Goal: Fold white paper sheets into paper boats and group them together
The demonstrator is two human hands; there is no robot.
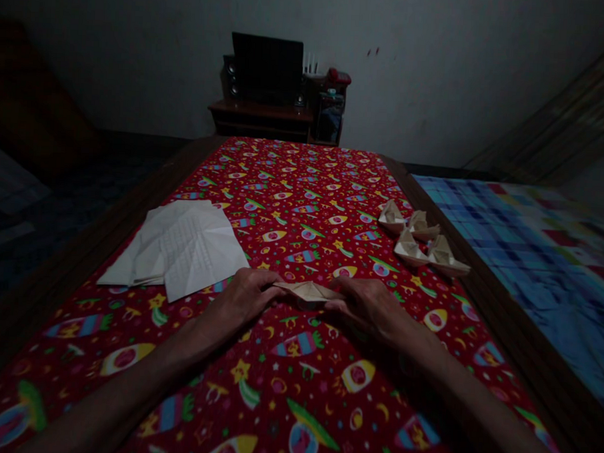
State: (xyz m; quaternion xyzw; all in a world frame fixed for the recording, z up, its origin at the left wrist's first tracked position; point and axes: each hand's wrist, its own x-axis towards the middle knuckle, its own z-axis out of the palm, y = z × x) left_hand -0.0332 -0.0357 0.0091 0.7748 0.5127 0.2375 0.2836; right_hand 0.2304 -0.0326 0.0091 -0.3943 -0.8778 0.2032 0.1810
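Note:
A folded paper boat (309,292) is stretched between my two hands, low over the red patterned cloth (285,373). My left hand (253,291) pinches its left tip between thumb and fingers. On the other end, my right hand (361,299) grips the right tip in the same way. To the left of my left hand lies a fanned pile of creased paper sheets (195,248). Several finished-looking paper boats (412,248) stand in a cluster to the right, beyond my right hand.
Dark wooden edges (433,212) border the cloth. At the far end a monitor (267,68) with speakers stands on a wooden desk (261,114), near a red telephone (338,76). A checked blue cover (501,255) spreads out on the right.

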